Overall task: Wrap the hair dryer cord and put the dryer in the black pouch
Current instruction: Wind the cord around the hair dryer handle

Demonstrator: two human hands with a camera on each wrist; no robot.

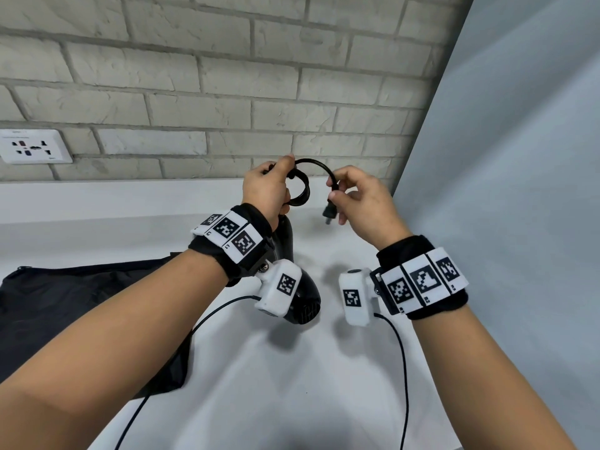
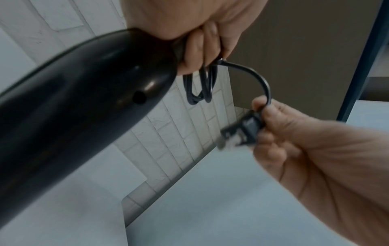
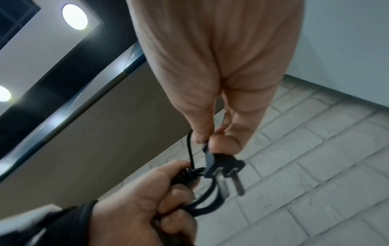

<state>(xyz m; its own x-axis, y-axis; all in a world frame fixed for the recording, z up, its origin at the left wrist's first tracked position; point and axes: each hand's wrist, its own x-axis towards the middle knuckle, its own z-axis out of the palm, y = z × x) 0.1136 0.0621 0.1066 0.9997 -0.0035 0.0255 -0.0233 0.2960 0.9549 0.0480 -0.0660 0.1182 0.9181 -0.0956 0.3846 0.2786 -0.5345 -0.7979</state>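
Your left hand [image 1: 264, 186] grips the dryer [image 1: 302, 303] handle and coiled cord [image 1: 300, 190]; your right hand [image 1: 363, 203] pinches the plug [image 3: 223, 166] (pouch [image 1: 81, 306] lies left).

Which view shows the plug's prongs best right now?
Right wrist: the plug is sharp, two prongs visible, pinched by the right hand. Left wrist shows it blurred; head view shows it small, below the fingers.

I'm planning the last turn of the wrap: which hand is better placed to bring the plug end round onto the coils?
Probably the right hand: it pinches the cord just behind the plug with a short free length left. The left hand is occupied gripping the dryer handle and cord coils.
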